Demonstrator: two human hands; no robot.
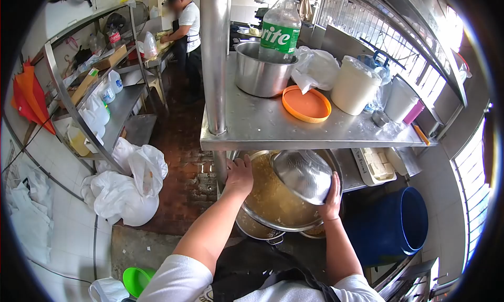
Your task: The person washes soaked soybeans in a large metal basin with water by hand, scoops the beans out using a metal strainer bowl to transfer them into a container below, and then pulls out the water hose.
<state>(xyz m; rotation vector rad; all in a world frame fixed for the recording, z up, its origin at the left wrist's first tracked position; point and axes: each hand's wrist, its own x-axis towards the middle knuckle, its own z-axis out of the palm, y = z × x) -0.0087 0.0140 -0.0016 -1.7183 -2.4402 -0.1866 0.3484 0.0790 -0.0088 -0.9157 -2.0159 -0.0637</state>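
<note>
Below the steel shelf sits a large round metal basin (268, 199) holding a cloudy, yellowish-brown liquid with bits in it. My left hand (240, 175) is at the basin's upper left rim; what its fingertips hold, if anything, is too hard to see. A perforated metal bowl or strainer (303, 173) is tilted over the right side of the basin. Against its right edge lies my right hand (332, 197), fingers stretched up and pressed together along the metal. Part of another metal pot (257, 228) shows beneath the basin.
The steel shelf (262, 134) above bears a metal pot (265, 73) with a Sprite bottle (281, 31), an orange lid (306, 103) and a white tub (355, 85). A blue barrel (388, 226) stands right, white bags (131, 181) left. Another person (187, 34) works at the back.
</note>
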